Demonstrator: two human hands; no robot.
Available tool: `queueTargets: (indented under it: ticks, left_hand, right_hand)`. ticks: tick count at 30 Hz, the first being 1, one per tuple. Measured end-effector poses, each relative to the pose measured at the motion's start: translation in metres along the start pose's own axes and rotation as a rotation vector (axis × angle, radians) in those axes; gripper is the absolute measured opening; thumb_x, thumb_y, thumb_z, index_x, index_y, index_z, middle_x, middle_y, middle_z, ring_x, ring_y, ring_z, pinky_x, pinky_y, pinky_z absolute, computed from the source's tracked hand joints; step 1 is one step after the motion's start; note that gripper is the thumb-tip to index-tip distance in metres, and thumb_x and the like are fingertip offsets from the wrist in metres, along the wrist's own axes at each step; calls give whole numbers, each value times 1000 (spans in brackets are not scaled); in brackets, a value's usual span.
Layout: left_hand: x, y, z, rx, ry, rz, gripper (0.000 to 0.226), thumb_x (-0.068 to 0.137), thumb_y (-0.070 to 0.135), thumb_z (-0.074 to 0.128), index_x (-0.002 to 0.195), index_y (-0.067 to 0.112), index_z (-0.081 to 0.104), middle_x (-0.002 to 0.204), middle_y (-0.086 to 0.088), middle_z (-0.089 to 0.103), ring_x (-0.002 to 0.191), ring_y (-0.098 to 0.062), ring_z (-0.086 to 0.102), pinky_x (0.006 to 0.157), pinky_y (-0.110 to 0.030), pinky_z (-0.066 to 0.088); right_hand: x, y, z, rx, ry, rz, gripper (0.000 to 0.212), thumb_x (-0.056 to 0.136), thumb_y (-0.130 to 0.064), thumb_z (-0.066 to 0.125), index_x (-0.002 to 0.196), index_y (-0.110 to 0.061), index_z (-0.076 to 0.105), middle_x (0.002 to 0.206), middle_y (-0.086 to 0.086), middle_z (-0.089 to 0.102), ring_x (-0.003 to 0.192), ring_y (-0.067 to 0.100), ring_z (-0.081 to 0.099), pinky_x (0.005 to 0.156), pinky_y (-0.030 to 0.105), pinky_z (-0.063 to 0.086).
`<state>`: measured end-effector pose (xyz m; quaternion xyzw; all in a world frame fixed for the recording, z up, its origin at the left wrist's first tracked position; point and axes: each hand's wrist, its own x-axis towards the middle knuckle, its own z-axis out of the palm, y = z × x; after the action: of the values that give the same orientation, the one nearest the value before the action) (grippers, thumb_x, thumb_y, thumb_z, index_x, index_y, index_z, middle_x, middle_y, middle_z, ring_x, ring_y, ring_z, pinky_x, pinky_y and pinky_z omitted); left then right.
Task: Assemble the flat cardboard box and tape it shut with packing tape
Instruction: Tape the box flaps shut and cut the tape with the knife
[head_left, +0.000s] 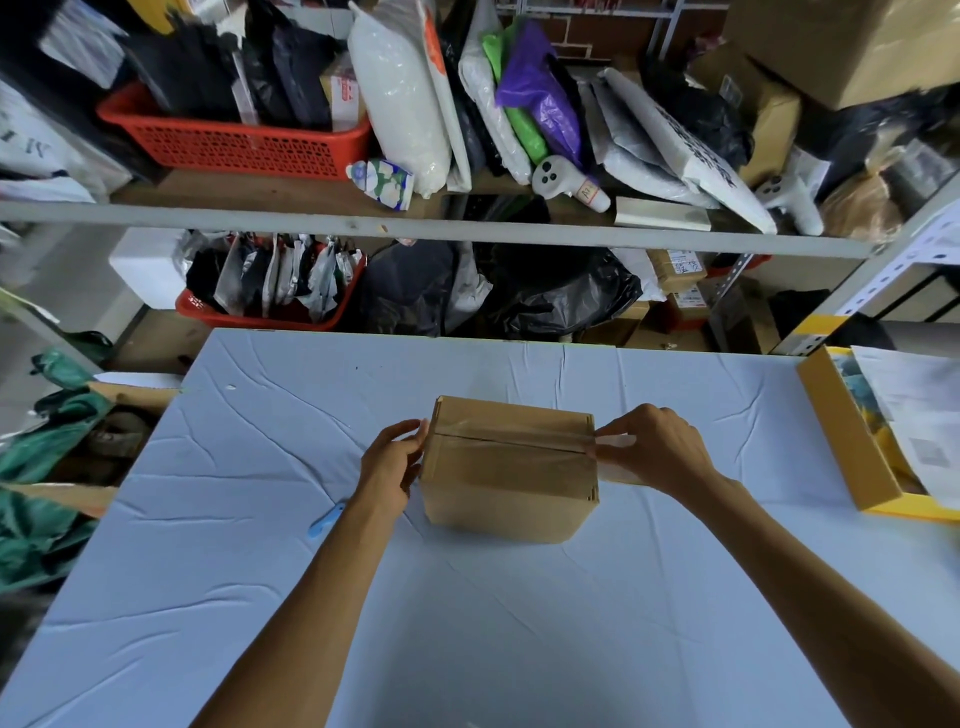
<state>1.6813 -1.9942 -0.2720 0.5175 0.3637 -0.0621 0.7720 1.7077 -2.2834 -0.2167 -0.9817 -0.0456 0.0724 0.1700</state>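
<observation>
A brown cardboard box (511, 478) stands assembled in the middle of the table, its top flaps closed. A strip of clear packing tape (514, 439) runs along the top seam from left to right. My left hand (392, 462) presses against the box's left side at the tape's end, fingers fairly straight. At the right edge of the box, my right hand (657, 449) pinches the tape where it leaves the top. A tape roll behind that hand is hidden.
A light blue cloth (467, 597) covers the table. A blue cutter (324, 519) lies left of my left forearm. An open yellow box (852, 441) with papers sits at the right edge. Cluttered shelves with red baskets (234, 145) and bags stand behind.
</observation>
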Motion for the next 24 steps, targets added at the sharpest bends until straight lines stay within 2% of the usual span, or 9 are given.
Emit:
queueTargets:
  ticks: [3,6,9,11,15,16,19,21,24]
  left_hand:
    - [-2,4,1,-84,-37,-113,13,92,6,56,89,14,67,87,-9,68,78,-20,63,66,-31,51]
    - [-5,13,1,-68,-39,-222,17,92,10,57,84,14,71,87,-7,68,83,-21,63,69,-32,54]
    - [-6,18,6,24,1,-183,18,91,6,55,92,12,72,91,-10,67,91,-25,61,77,-36,53]
    - [-10,16,13,96,82,-58,27,88,-1,51,102,10,70,93,-13,67,81,-25,61,71,-35,53]
    - [-18,8,14,740,343,405,15,89,17,59,93,20,73,97,-5,73,85,-24,62,70,-30,43]
    - [-20,6,11,803,358,515,13,90,19,60,91,17,73,94,-3,73,84,-22,62,69,-27,40]
    - [-23,7,2,800,335,727,9,89,11,63,87,9,72,86,-6,73,79,-20,65,68,-23,41]
    - [-27,9,-5,859,315,790,10,89,9,63,88,6,73,86,-7,74,76,-18,65,69,-24,44]
    - [-29,14,-13,907,272,825,14,89,13,64,85,4,74,81,-7,74,74,-20,67,69,-25,48]
  right_hand:
    - [-3,0,2,24,20,-2,30,80,-47,69,102,-28,75,106,-2,71,93,20,61,62,25,37]
    - [-1,1,2,52,15,-1,29,79,-48,70,99,-29,76,104,-3,72,92,19,62,63,26,40]
    - [0,2,4,61,13,31,29,77,-50,71,98,-31,76,102,-4,72,90,17,61,63,28,44]
    - [0,1,4,75,2,51,29,76,-50,71,98,-31,76,103,-5,72,89,17,61,64,30,49]
    - [1,-1,3,84,-3,59,29,76,-50,71,98,-31,76,102,-5,71,82,12,53,56,24,39]
    - [1,-2,3,83,-2,55,29,76,-50,71,98,-31,76,101,-4,71,79,10,51,54,22,36]
    - [1,-7,6,81,-4,42,31,76,-51,71,99,-31,76,102,-3,71,83,15,58,56,24,37]
    - [1,-11,9,86,-7,39,32,75,-53,71,99,-32,76,102,-3,71,88,18,60,58,25,38]
    - [4,-11,9,86,-3,36,32,74,-53,72,98,-32,76,102,-4,71,83,14,57,54,24,36]
